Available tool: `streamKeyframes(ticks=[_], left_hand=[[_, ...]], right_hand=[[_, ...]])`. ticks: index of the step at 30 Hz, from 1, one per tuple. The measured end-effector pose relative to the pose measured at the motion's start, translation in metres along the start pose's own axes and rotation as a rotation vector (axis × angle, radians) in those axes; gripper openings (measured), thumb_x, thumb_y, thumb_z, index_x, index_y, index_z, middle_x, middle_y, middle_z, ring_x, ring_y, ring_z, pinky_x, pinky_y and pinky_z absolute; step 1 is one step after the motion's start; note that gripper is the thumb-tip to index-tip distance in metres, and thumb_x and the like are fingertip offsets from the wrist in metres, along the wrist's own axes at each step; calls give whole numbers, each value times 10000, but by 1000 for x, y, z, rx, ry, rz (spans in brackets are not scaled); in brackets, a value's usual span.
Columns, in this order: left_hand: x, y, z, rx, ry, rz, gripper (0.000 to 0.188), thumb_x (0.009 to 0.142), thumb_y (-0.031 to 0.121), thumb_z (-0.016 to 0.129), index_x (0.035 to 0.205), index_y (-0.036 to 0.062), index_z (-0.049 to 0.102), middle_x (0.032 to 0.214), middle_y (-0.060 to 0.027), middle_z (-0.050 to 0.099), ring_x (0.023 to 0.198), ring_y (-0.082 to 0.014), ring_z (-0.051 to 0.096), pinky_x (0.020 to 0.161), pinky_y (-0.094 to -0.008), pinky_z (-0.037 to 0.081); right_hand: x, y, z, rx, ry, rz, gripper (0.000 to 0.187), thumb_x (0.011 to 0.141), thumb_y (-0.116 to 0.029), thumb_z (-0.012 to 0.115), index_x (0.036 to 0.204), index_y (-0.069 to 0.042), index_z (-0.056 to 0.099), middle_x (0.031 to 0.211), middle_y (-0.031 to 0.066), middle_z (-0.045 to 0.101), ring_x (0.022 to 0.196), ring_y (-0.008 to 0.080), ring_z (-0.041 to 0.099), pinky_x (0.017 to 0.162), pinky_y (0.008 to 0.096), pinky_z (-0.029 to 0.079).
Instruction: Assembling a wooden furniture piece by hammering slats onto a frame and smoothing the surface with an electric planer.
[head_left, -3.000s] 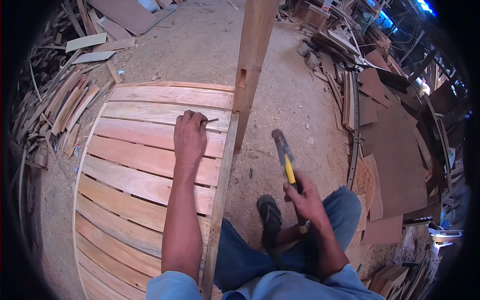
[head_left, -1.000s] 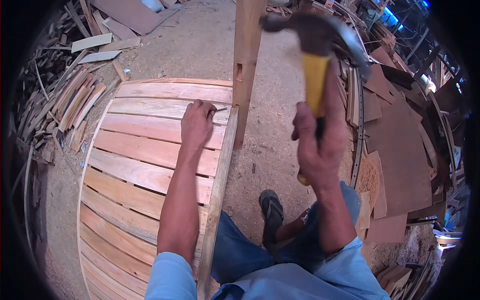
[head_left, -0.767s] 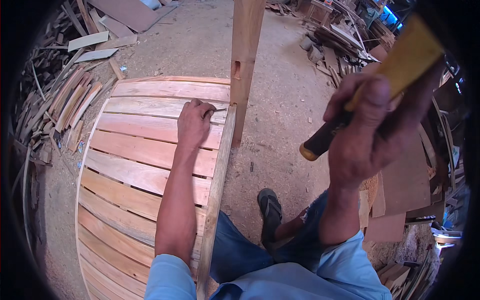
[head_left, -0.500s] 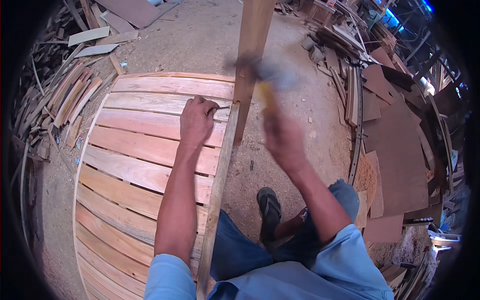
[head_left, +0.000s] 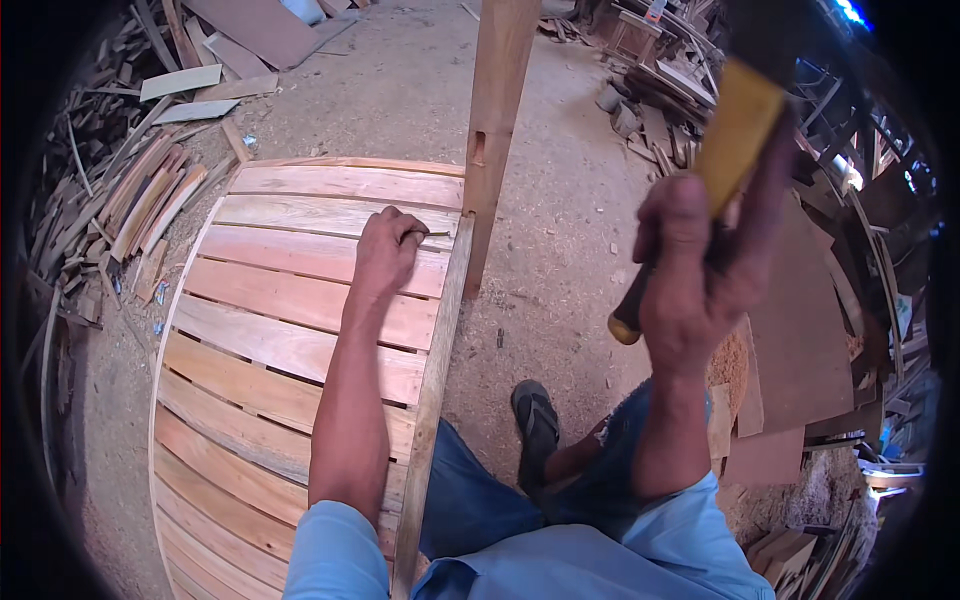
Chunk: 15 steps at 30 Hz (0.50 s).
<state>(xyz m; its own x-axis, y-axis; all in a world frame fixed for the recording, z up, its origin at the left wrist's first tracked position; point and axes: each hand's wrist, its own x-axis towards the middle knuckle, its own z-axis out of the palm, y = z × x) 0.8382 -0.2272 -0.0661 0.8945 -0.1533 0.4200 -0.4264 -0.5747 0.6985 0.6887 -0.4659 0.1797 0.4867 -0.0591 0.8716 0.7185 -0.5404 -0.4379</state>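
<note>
My right hand (head_left: pixel 690 280) is raised at the right, wrapped around the yellow and black handle of a hammer (head_left: pixel 740 130). The hammer's dark head is blurred near the top edge. Over the slatted wooden panel (head_left: pixel 310 280), my left hand (head_left: pixel 385 250) pinches a thin dark nail (head_left: pixel 438 234). The nail points toward the panel's side rail (head_left: pixel 440 370), close to where that rail meets an upright wooden post (head_left: pixel 498 90). A slot is cut in the post just above this joint.
Stacked offcuts (head_left: pixel 150 200) lie along the left side. Brown boards (head_left: pixel 790 340) and a sawdust heap (head_left: pixel 728 365) are at the right. My sandalled foot (head_left: pixel 537 415) rests on the dusty floor, right of the panel.
My right hand has swung the hammer up and to the right, away from the post. My left hand stays over the panel with the nail, having shifted slightly lower in view.
</note>
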Motion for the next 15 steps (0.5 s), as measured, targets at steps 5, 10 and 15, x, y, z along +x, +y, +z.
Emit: streamKeyframes(ticks=[5,10,15], left_hand=[[-1,2,-2,-23,-29,6,108,925,104,739,975,92,834,977,-139,684,1013,-366,646,938,-482,527],[-1,6,-5,-17,-2,31,106,928,90,734,961,89,834,973,-133,683,1012,-367,641,941,-483,525],[-3,2,2,34,-21,108,80,951,72,708,981,66,783,1000,-140,679,1022,-379,631,955,-493,517]], right_hand=[[18,-19,7,60,156,-119,672,1177,-255,554,1759,-139,238,772,54,594,580,110,538,505,255,465],[-56,53,33,-188,-9,-105,620,1150,-256,590,1701,-114,343,795,134,648,611,189,620,555,334,524],[-132,89,37,-287,-499,448,708,1124,-158,603,1759,-190,294,796,177,666,625,260,633,600,423,517]])
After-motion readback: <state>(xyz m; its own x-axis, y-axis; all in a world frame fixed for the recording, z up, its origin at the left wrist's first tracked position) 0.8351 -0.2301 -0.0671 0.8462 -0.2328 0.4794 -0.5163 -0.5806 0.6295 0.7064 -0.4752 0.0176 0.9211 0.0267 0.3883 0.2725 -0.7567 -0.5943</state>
